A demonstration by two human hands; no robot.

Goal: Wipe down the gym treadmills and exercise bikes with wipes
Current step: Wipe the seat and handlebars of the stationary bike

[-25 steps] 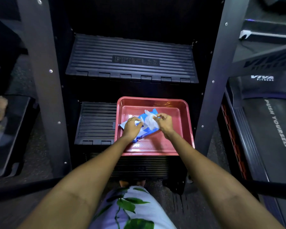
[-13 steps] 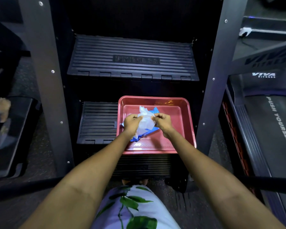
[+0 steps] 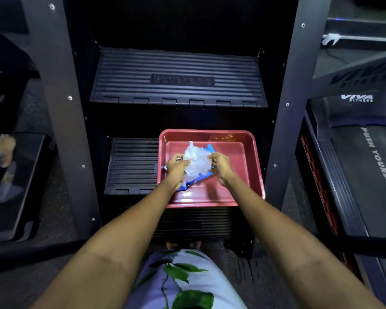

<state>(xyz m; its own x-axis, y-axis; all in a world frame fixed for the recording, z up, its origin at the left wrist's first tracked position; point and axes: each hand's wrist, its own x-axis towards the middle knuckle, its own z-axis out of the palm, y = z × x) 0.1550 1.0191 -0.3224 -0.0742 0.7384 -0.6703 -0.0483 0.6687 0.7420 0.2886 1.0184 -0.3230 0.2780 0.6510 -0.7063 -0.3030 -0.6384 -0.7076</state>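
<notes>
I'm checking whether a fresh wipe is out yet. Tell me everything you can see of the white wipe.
The white wipe is a thin, crumpled sheet, soft-looking and bunched, with a peak sticking up at its top. The left hand and right hand pinch its two sides, holding it just above the blue wipe pack inside the red tray. Whether its lower edge is free of the pack cannot be told.
</notes>
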